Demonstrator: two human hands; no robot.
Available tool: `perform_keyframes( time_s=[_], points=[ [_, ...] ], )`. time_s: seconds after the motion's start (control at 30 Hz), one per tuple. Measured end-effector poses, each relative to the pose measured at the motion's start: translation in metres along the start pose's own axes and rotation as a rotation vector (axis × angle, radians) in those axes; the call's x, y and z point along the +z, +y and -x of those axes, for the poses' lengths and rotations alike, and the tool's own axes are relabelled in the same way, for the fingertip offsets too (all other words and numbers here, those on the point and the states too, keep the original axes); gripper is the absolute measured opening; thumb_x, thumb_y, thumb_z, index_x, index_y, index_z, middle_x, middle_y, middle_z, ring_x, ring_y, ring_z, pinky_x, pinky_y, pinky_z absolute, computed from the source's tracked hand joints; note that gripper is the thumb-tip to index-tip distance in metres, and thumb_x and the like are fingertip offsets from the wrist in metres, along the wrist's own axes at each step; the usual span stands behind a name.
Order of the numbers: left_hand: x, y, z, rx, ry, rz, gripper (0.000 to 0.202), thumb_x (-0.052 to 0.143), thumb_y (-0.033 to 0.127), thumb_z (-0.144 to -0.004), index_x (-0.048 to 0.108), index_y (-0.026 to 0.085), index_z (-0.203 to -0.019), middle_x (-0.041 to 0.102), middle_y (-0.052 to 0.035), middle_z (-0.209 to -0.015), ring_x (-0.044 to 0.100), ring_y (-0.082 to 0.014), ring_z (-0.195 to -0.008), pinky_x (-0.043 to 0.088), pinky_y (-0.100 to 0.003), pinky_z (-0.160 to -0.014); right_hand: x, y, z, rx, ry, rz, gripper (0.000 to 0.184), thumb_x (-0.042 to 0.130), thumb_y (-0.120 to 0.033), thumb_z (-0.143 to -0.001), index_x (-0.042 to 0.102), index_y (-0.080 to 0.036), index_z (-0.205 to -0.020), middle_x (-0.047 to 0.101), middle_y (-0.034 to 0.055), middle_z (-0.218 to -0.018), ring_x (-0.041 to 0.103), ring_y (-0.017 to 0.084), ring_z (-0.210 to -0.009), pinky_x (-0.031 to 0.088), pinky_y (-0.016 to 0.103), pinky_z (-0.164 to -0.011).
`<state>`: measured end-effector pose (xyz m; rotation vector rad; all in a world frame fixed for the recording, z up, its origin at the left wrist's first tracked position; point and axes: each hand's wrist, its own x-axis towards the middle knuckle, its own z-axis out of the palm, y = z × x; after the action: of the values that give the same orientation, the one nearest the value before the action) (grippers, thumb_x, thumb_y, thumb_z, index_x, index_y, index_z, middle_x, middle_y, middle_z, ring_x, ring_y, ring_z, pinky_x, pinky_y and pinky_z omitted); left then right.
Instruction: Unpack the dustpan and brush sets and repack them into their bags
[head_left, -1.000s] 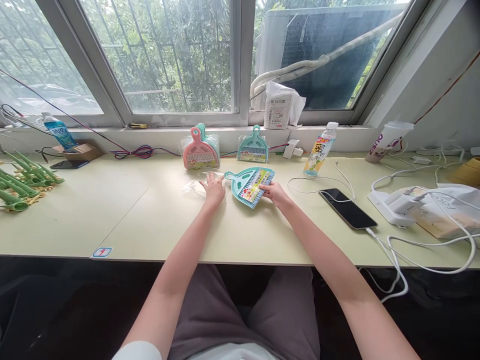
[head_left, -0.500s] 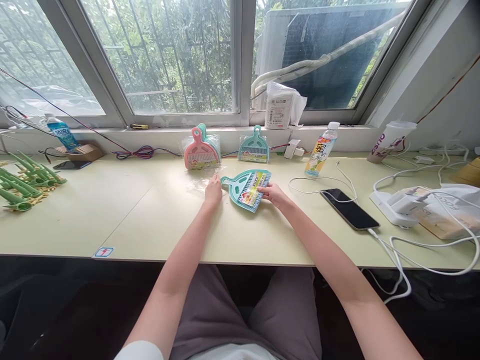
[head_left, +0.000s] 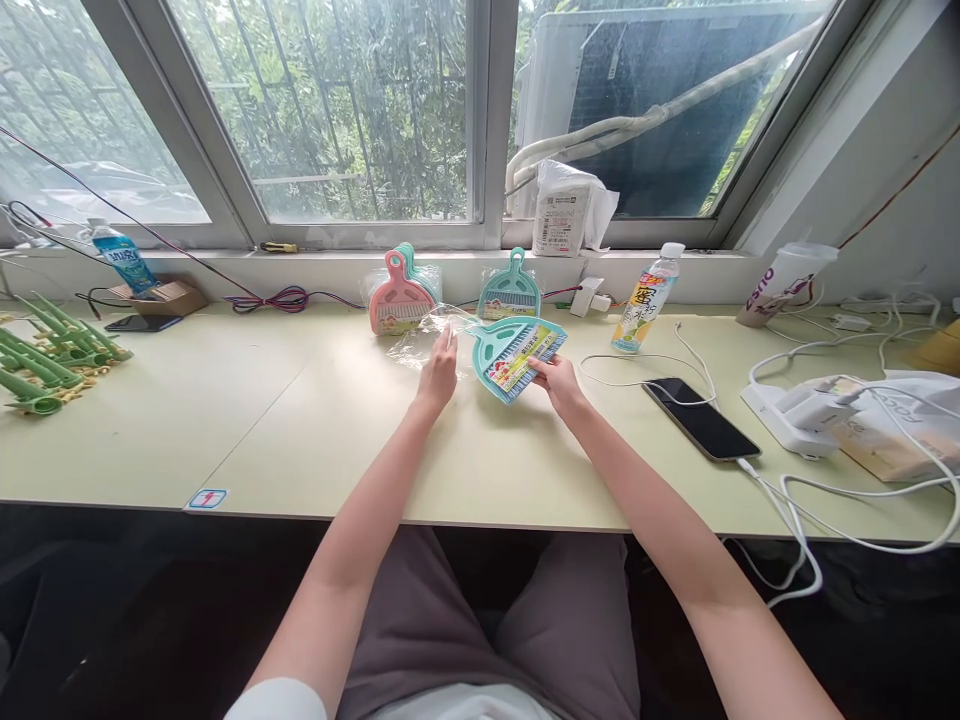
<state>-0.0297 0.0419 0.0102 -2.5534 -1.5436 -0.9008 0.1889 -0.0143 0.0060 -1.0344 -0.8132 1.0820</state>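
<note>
A teal dustpan [head_left: 491,350] with a small brush and a printed label card [head_left: 525,360] on it is tilted above the table in front of me. My right hand [head_left: 556,384] is closed on its wide edge, at the brush and card. My left hand [head_left: 439,370] pinches a clear plastic bag [head_left: 409,350], which spreads around the fingers and reaches toward the dustpan's handle. Whether the handle is still inside the bag I cannot tell. Behind my left hand, a bagged stack of pink and teal dustpans [head_left: 399,300] leans by the sill. Another bagged teal dustpan [head_left: 511,295] stands right of it.
To the right are a drink bottle [head_left: 646,300], a phone [head_left: 701,418] on a cable, a power strip [head_left: 791,425] and a plastic cup [head_left: 784,285]. Green plastic parts [head_left: 52,355] lie far left, near a blue-labelled bottle [head_left: 124,262]. White cables hang over the front edge.
Both hands have shifted a little right and away from me. The dustpan has moved right and turned slightly, and the clear bag is lifted and spread more around my left hand.
</note>
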Motion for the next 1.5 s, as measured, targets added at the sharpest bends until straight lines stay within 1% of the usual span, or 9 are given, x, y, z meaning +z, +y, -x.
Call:
perform_keyframes(
  time_s=[0.2, 0.57, 0.67, 0.8, 0.9, 1.03, 1.27, 1.33, 1.5],
  points=[
    [0.000, -0.010, -0.002, -0.122, 0.032, 0.042, 0.073, 0.030, -0.010, -0.073, 0.039, 0.011, -0.142, 0.026, -0.0130, -0.155, 0.025, -0.0231, -0.143, 0.036, -0.038, -0.112, 0.001, -0.007, 0.002, 0.042, -0.038, 0.046, 0.012, 0.067, -0.009, -0.075, 0.065, -0.014, -0.085, 0.072, 0.0070, -0.094, 0.070, 0.018, -0.081, 0.060, 0.037, -0.083],
    [-0.005, 0.018, 0.005, 0.229, 0.033, 0.226, 0.051, 0.038, 0.010, -0.088, 0.049, 0.024, -0.135, 0.038, -0.0046, -0.149, 0.036, -0.0206, -0.137, 0.040, -0.038, -0.108, 0.012, 0.004, 0.007, 0.043, -0.121, 0.052, 0.022, 0.078, -0.017, -0.068, 0.066, -0.015, -0.086, 0.073, 0.0070, -0.094, 0.069, 0.019, -0.084, 0.059, 0.037, -0.084],
    [-0.013, 0.025, 0.008, 0.119, 0.218, 0.264, 0.042, 0.046, 0.025, -0.092, 0.049, 0.025, -0.134, 0.034, -0.0057, -0.150, 0.028, -0.0232, -0.140, 0.033, -0.042, -0.112, 0.012, 0.005, 0.007, 0.020, -0.088, -0.029, 0.022, 0.077, -0.019, -0.069, 0.065, -0.016, -0.087, 0.072, 0.0068, -0.098, 0.069, 0.019, -0.088, 0.059, 0.036, -0.085],
    [-0.019, 0.021, 0.001, -0.306, 0.488, 0.482, 0.073, 0.057, 0.037, -0.088, 0.019, 0.022, -0.148, 0.018, -0.0137, -0.156, 0.012, -0.0264, -0.146, 0.024, -0.045, -0.116, 0.014, 0.002, 0.011, -0.013, -0.078, -0.110, 0.022, 0.076, -0.022, -0.070, 0.065, -0.017, -0.088, 0.071, 0.0068, -0.102, 0.068, 0.021, -0.094, 0.058, 0.037, -0.088],
    [-0.014, 0.014, -0.008, -0.418, 0.310, 0.940, 0.070, 0.050, 0.041, -0.092, 0.014, 0.024, -0.149, 0.034, -0.0132, -0.150, 0.034, -0.0234, -0.139, 0.036, -0.040, -0.109, 0.017, 0.000, 0.015, -0.031, -0.099, -0.112, 0.025, 0.078, -0.025, -0.069, 0.065, -0.017, -0.088, 0.071, 0.0070, -0.102, 0.067, 0.023, -0.099, 0.058, 0.038, -0.089],
    [-0.002, 0.017, -0.010, -0.316, -0.081, 1.500, 0.054, 0.056, 0.047, -0.086, 0.048, 0.016, -0.130, 0.063, -0.0112, -0.123, 0.059, -0.0247, -0.114, 0.047, -0.038, -0.097, 0.022, -0.002, 0.020, -0.057, -0.114, -0.097, 0.030, 0.080, -0.031, -0.066, 0.064, -0.017, -0.089, 0.071, 0.0078, -0.103, 0.065, 0.025, -0.103, 0.057, 0.039, -0.091],
    [-0.002, 0.030, 0.001, -0.260, -0.482, 1.644, 0.046, 0.065, 0.041, -0.082, 0.059, 0.015, -0.120, 0.064, -0.0117, -0.123, 0.061, -0.0267, -0.111, 0.048, -0.040, -0.095, 0.020, -0.001, 0.018, -0.127, -0.045, -0.135, 0.033, 0.079, -0.035, -0.066, 0.061, -0.019, -0.090, 0.069, 0.0065, -0.107, 0.064, 0.024, -0.107, 0.057, 0.038, -0.091],
    [-0.002, 0.030, 0.001, -0.251, -0.483, 1.645, 0.047, 0.065, 0.041, -0.082, 0.059, 0.016, -0.122, 0.063, -0.0120, -0.124, 0.060, -0.0279, -0.114, 0.047, -0.042, -0.097, 0.020, 0.001, 0.016, -0.121, -0.041, -0.129, 0.034, 0.078, -0.034, -0.066, 0.060, -0.020, -0.091, 0.068, 0.0060, -0.108, 0.064, 0.023, -0.107, 0.057, 0.037, -0.091],
    [0.001, 0.034, 0.001, -0.242, -0.272, 1.700, 0.047, 0.068, 0.034, -0.080, 0.059, 0.017, -0.122, 0.065, -0.0099, -0.121, 0.057, -0.0278, -0.118, 0.042, -0.043, -0.104, 0.022, 0.005, 0.018, -0.093, -0.054, -0.120, 0.036, 0.078, -0.030, -0.066, 0.058, -0.022, -0.096, 0.067, 0.0045, -0.110, 0.064, 0.021, -0.105, 0.058, 0.036, -0.090]
  ],
)
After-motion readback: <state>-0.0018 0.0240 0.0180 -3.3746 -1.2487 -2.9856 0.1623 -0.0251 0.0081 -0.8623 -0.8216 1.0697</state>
